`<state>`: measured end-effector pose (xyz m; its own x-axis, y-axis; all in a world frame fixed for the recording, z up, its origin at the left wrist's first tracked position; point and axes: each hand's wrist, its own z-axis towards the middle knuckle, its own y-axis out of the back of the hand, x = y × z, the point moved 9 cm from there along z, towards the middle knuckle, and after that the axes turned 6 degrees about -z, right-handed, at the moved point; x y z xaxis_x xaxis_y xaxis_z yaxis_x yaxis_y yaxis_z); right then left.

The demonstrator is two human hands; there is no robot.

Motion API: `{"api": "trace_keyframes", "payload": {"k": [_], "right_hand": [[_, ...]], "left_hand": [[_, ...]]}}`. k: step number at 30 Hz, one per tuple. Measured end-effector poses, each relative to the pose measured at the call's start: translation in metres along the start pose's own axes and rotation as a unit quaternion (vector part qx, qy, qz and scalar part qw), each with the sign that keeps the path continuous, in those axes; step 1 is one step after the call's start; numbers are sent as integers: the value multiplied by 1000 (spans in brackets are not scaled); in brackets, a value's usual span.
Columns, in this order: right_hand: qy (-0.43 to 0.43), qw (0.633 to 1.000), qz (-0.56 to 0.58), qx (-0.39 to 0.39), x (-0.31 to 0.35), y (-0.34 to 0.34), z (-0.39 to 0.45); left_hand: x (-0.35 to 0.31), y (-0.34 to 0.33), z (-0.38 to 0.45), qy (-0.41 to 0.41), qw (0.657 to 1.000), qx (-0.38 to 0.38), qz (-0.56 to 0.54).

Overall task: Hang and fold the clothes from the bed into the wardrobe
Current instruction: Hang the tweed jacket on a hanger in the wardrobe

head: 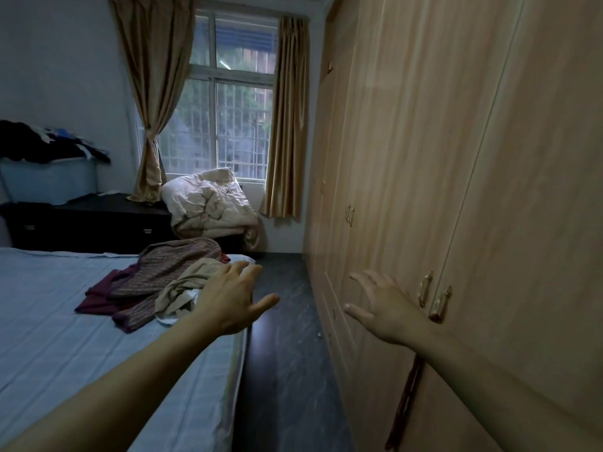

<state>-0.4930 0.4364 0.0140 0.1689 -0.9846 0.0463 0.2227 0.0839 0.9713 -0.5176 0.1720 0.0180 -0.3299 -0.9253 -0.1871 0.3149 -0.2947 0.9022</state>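
Fingers of both hands are spread and hold nothing. The left hand (232, 298) is extended over the heap of beige, striped and maroon clothes (153, 285) on the blue-sheeted bed (65, 321); the heap lies just ahead-left, its long axis running diagonally toward the window. The right hand (385, 308) is placed near the light wooden wardrobe (456, 158), doors closed.

Dim overall, bluish cast. Only light from the window (228, 99), overexposed at its upper panes. Darkest left of the window, dark cabinet (88, 223) nearly black. Faint sheen on the floor (280, 321) below the window. Wide-angle bending on the wardrobe (456, 190) right of the window. Soft, slightly smeared detail throughout.
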Motion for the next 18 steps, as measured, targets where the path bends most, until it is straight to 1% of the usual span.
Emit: {"api": "trace_keyframes", "payload": {"k": [5, 9, 14, 16, 18], "right_hand": [[14, 999, 28, -19, -20, -15, 80], [27, 998, 60, -16, -37, -40, 152], [61, 995, 82, -22, -59, -70, 239], [63, 994, 92, -17, -73, -75, 272], [62, 991, 114, -31, -89, -75, 303]], "left_hand": [[19, -38, 58, 7, 1000, 7, -8], [38, -74, 113, 30, 999, 20, -24], [50, -109, 188, 53, 998, 25, -3], [56, -120, 221, 71, 997, 42, -3], [61, -126, 251, 79, 996, 35, 6]]}}
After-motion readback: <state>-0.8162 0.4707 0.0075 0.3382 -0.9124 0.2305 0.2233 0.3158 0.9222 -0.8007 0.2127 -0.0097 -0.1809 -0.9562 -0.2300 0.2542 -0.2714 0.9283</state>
